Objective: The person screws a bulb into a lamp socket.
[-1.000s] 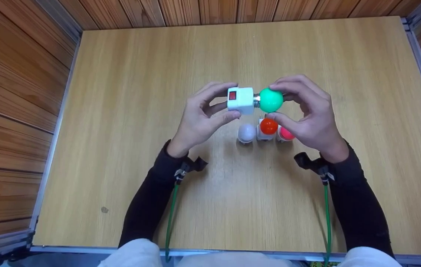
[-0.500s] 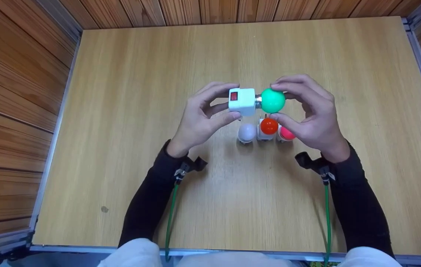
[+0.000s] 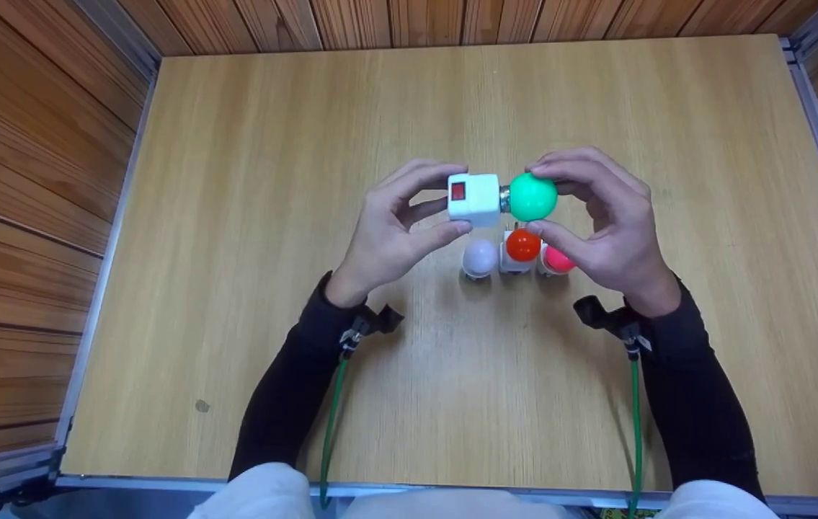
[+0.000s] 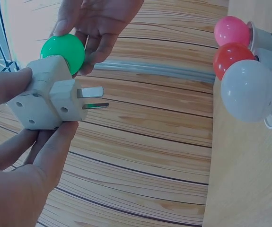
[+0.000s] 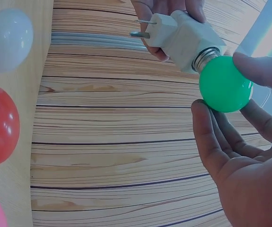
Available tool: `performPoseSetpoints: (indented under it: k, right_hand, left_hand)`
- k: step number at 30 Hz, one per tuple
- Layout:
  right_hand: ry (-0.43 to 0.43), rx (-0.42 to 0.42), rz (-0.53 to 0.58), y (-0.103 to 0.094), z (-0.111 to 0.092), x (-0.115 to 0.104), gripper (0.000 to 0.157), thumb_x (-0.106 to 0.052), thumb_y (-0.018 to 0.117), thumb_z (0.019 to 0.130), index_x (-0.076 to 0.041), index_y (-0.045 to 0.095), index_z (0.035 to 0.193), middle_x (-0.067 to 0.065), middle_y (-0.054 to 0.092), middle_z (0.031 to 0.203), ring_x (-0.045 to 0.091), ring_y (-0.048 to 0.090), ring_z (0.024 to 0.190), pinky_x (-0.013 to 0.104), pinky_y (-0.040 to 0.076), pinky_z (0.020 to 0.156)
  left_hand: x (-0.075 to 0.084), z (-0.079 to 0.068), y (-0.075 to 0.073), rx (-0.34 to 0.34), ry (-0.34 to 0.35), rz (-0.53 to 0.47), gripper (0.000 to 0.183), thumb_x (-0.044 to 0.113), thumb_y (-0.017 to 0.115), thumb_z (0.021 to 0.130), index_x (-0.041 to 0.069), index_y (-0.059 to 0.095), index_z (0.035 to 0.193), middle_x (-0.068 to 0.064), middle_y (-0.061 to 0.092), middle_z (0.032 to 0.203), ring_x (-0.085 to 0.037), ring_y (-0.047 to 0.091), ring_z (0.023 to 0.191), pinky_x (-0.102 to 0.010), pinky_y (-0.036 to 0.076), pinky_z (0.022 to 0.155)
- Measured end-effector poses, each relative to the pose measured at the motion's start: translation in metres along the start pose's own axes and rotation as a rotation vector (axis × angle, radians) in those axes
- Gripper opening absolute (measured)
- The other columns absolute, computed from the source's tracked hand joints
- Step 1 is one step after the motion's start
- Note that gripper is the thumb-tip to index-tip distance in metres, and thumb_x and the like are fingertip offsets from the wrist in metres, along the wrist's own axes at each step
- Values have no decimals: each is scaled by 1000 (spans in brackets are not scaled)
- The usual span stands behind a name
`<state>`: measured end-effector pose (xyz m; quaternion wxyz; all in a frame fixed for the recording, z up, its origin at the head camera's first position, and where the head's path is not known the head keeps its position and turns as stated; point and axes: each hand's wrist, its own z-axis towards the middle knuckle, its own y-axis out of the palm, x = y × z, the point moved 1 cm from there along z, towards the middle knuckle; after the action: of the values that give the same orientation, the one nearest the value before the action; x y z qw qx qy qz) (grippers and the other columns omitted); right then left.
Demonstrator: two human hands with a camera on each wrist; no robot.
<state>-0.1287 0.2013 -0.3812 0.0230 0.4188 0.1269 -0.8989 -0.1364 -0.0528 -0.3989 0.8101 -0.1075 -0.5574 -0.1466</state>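
Note:
My left hand (image 3: 396, 220) grips a white plug-in lamp socket (image 3: 474, 200) between thumb and fingers; a red rocker switch (image 3: 458, 191) shows on its face. Two metal plug prongs (image 4: 92, 98) jut from the socket in the left wrist view. Thumb and fingers of my right hand (image 3: 607, 216) pinch a green light bulb (image 3: 532, 197). The bulb's metal screw base (image 5: 206, 58) sits at the socket's mouth, with some thread showing. Both are held up above the table, roughly in one line.
Just below the hands in the head view stand a white bulb (image 3: 481, 258), a red-orange bulb (image 3: 523, 245) and a pink bulb (image 3: 558, 259), each in a white holder, side by side on the wooden table (image 3: 409, 404). Plank walls (image 3: 19, 216) border it. Green cables (image 3: 334, 425) run from both wrists.
Socket and bulb have shifted slightly to the right and a little down in the head view, both hands moving along with them. The three bulbs on the table have not moved.

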Motion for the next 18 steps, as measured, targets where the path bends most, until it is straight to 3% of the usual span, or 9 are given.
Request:
performPoseSetpoints:
  k: [18]
  right_hand:
    - [50,-23,-54,-2,1,1,44,12,82,80,15,68,122,-7,76,116,8,75,101,17,62,96]
  left_hand:
    - [-1,0,2,-7,81,50,50,-2,84,86,-10,64,132,-26,64,127,-24,66,122,-38,63,107]
